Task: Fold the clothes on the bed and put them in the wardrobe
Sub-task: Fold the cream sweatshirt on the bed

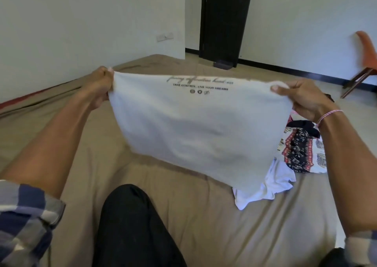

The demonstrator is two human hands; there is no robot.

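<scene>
Bedsheet (204, 215), brown and rumpled, fills the bottom. Mid-frame the left hand (101, 82) and right hand (302, 97) each pinch a top corner of the white cotton T-shirt with dark letters (193, 127), held up flat. Patterned loose clothes (297, 150) wait at right. Folding looks barely begun.

White printed shirt (195, 127) held stretched above the brown bed (142, 185).

Both arms stretch forward, left hand (101, 85) and right hand (304, 99) apart, fingers (278, 89) pinching the white shirt (193, 134).
</scene>
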